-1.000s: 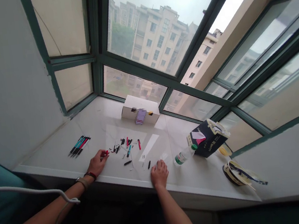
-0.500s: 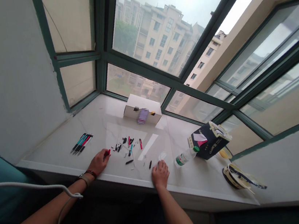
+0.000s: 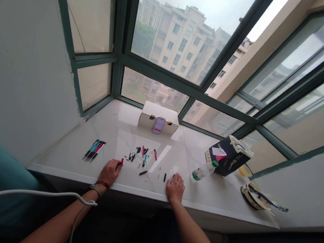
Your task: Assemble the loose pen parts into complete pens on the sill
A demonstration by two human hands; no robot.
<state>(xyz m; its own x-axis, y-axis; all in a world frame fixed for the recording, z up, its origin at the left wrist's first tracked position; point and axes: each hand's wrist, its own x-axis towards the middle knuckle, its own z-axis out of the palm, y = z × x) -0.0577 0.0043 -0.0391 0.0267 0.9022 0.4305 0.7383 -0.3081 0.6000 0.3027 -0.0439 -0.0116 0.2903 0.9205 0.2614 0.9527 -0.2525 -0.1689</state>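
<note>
My left hand [image 3: 111, 173] rests by the front edge of the white sill, its fingers closed on a small red pen part [image 3: 122, 161]. To its left lie several assembled pens [image 3: 94, 150] side by side, blue, red, black and white. Loose pen parts are scattered between my hands, among them a red barrel [image 3: 155, 154], a blue piece [image 3: 145, 160] and a black grip [image 3: 143, 173]. My right hand [image 3: 175, 187] lies on the sill with its fingers curled in; what they hold, if anything, is hidden. Just left of it is a small black piece [image 3: 165, 177].
Right of my right hand, a clear bottle with a green cap [image 3: 204, 171] leans against a dark blue box [image 3: 229, 154]. A food bowl [image 3: 252, 197] stands at the far right. A white box [image 3: 161, 113] sits by the window. A white cable [image 3: 39, 189] crosses at left.
The view has shifted slightly, moving the scene's left side to the right. Both hands keep about the same place on the sill, and the red part stays in my left hand.
</note>
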